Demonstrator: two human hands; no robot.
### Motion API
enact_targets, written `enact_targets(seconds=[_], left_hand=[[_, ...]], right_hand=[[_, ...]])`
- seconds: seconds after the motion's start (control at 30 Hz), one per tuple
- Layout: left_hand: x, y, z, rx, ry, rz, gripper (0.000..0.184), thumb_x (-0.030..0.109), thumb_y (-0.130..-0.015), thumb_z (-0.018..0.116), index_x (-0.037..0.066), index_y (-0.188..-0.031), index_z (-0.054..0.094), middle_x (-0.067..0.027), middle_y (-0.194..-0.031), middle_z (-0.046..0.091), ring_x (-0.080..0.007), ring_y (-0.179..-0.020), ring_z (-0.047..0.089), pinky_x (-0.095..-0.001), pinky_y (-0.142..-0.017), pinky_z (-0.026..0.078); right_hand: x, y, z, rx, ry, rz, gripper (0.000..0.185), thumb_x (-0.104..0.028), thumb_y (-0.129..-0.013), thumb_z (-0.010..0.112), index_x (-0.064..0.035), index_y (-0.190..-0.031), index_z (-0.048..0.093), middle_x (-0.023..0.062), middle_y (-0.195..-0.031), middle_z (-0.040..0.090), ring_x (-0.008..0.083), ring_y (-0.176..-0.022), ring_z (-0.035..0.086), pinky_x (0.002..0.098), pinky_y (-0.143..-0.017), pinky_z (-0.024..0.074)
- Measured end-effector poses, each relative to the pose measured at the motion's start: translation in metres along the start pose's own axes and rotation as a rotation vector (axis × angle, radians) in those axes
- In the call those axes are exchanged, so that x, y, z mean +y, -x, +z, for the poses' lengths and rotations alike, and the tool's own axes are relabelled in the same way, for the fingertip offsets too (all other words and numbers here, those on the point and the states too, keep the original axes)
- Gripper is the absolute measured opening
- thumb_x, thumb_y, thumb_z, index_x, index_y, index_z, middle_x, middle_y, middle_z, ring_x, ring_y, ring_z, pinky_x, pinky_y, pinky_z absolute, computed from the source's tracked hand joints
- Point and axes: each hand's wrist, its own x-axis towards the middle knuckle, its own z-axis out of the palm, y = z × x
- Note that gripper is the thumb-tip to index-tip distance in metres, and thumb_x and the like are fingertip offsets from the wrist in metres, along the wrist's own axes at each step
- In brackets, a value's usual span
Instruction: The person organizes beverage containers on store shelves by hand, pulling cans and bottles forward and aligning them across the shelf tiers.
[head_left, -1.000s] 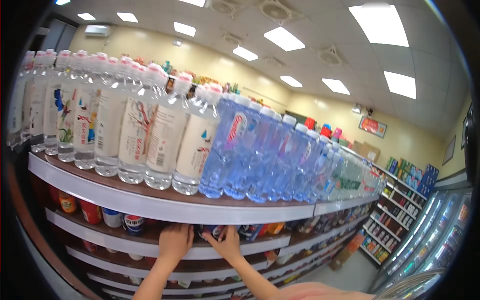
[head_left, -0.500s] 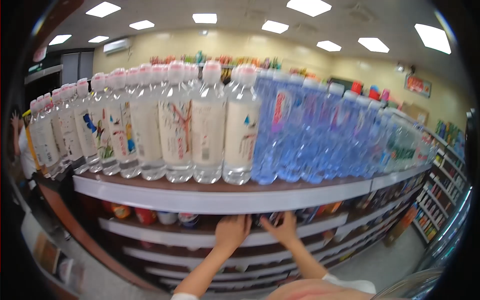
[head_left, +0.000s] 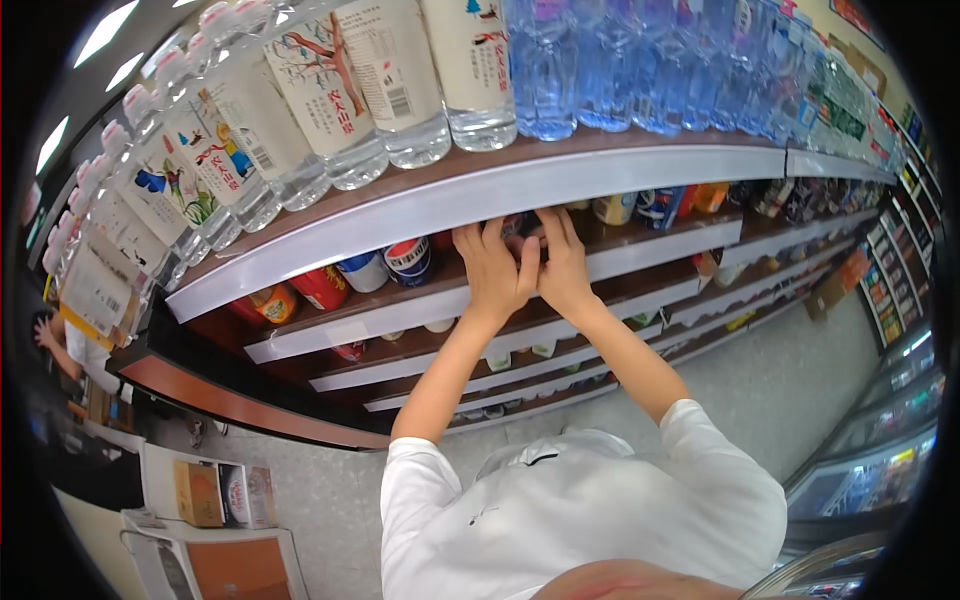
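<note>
My left hand (head_left: 492,272) reaches into the upper drinks shelf, its fingers stretched out and apart under the white price rail (head_left: 480,215). Close beside it, my right hand (head_left: 563,270) also has its fingers extended, with its thumb turned towards the left one. Between the two hands shows part of a dark can (head_left: 515,225), mostly covered by the fingers and the rail. Whether the hands grip it cannot be made out. To the left of my hands stands a dark blue, white and red can (head_left: 408,262), and to their right a pale yellowish can (head_left: 614,208).
Clear water bottles (head_left: 400,90) and blue-tinted bottles (head_left: 600,85) line the top above my hands. Lower shelves (head_left: 540,355) hold more goods. A counter (head_left: 240,560) with boxes stands lower left, another person's arm (head_left: 60,345) at far left, glass-fronted coolers (head_left: 870,490) at right.
The view has tilted down, so the bottles sit higher and my white shirt shows. Both hands remain at the can shelf, now closer together.
</note>
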Motion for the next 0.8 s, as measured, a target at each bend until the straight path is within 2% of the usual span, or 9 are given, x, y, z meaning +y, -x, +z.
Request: enact_targets(seconds=[0.1,0.17,0.23,0.3,0.43,0.47,0.57,0.67,0.8], left_hand=[[0.003,-0.001,-0.003,-0.007,-0.008,0.146,0.055,0.025,-0.080,0.062,0.001,-0.126,0.044,-0.0227,-0.131,0.040,-0.0403,-0.123,0.035,-0.0522,-0.103,0.024],[0.005,-0.001,-0.003,-0.008,0.018,0.242,0.052,0.027,-0.079,0.063,0.005,-0.123,0.048,-0.0199,-0.130,0.043,-0.0386,-0.122,0.038,-0.0535,-0.102,0.026],[0.005,0.001,-0.002,-0.131,-0.064,0.395,0.045,0.026,-0.079,0.064,0.007,-0.118,0.053,-0.0129,-0.130,0.049,-0.0320,-0.125,0.040,-0.0507,-0.104,0.028],[0.007,-0.001,0.000,-0.185,-0.074,0.406,0.038,0.027,-0.079,0.063,0.007,-0.111,0.057,-0.0108,-0.128,0.052,-0.0286,-0.126,0.042,-0.0490,-0.106,0.028],[0.011,-0.006,0.007,-0.365,-0.223,0.324,0.036,0.031,-0.085,0.058,0.005,-0.108,0.060,-0.0145,-0.124,0.054,-0.0288,-0.124,0.044,-0.0488,-0.108,0.023],[0.010,-0.006,0.010,-0.380,-0.285,0.324,0.037,0.033,-0.086,0.057,0.003,-0.108,0.061,-0.0156,-0.122,0.055,-0.0296,-0.124,0.044,-0.0488,-0.108,0.022],[0.012,-0.006,0.011,-0.362,-0.353,0.311,0.041,0.036,-0.087,0.056,0.001,-0.108,0.061,-0.0186,-0.120,0.056,-0.0314,-0.124,0.043,-0.0497,-0.109,0.021],[0.014,-0.013,0.010,-0.352,-0.392,0.294,0.039,0.036,-0.087,0.057,0.003,-0.108,0.061,-0.0180,-0.119,0.056,-0.0319,-0.121,0.045,-0.0508,-0.109,0.021],[0.023,-0.029,0.018,-0.279,-0.422,0.207,0.039,0.036,-0.086,0.059,0.005,-0.108,0.061,-0.0149,-0.111,0.057,-0.0317,-0.110,0.049,-0.0496,-0.099,0.029]], right_hand=[[-0.012,0.019,-0.012,0.193,0.004,-0.077,0.035,0.002,-0.076,0.064,-0.0012,-0.111,0.058,0.0156,-0.111,0.059,0.0258,-0.075,0.063,0.0338,-0.067,0.0504],[-0.012,0.035,-0.030,0.222,0.134,-0.156,0.031,0.002,-0.076,0.064,-0.0018,-0.106,0.060,0.0137,-0.103,0.062,0.0253,-0.074,0.063,0.0338,-0.068,0.0491],[-0.015,0.053,-0.043,0.247,0.263,-0.239,0.026,0.002,-0.076,0.065,-0.0024,-0.102,0.062,0.0118,-0.095,0.064,0.0249,-0.074,0.063,0.0338,-0.069,0.0477],[-0.021,0.072,-0.049,0.148,0.169,-0.006,0.022,0.001,-0.076,0.065,-0.0032,-0.097,0.063,0.0093,-0.085,0.066,0.0249,-0.074,0.062,0.0342,-0.070,0.0460],[-0.024,0.100,-0.058,0.165,0.125,0.121,0.020,0.002,-0.078,0.064,-0.0020,-0.098,0.064,0.0091,-0.082,0.065,0.0226,-0.073,0.062,0.0321,-0.067,0.0481],[-0.018,0.110,-0.061,0.153,0.142,0.133,0.018,0.002,-0.083,0.062,0.0002,-0.101,0.063,0.0081,-0.083,0.067,0.0136,-0.069,0.062,0.0251,-0.065,0.0481],[-0.011,0.124,-0.070,0.153,-0.014,0.306,0.015,-0.001,-0.086,0.060,0.0008,-0.101,0.063,0.0076,-0.083,0.068,0.0102,-0.069,0.063,0.0237,-0.064,0.0486],[0.000,0.125,-0.079,0.114,-0.095,0.371,0.014,-0.004,-0.088,0.059,0.0005,-0.100,0.063,0.0075,-0.081,0.069,0.0109,-0.072,0.064,0.0235,-0.063,0.0490],[0.014,0.110,-0.099,0.069,-0.147,0.346,0.013,-0.005,-0.088,0.059,-0.0002,-0.099,0.064,0.0076,-0.081,0.069,0.0125,-0.073,0.065,0.0242,-0.064,0.0487]])
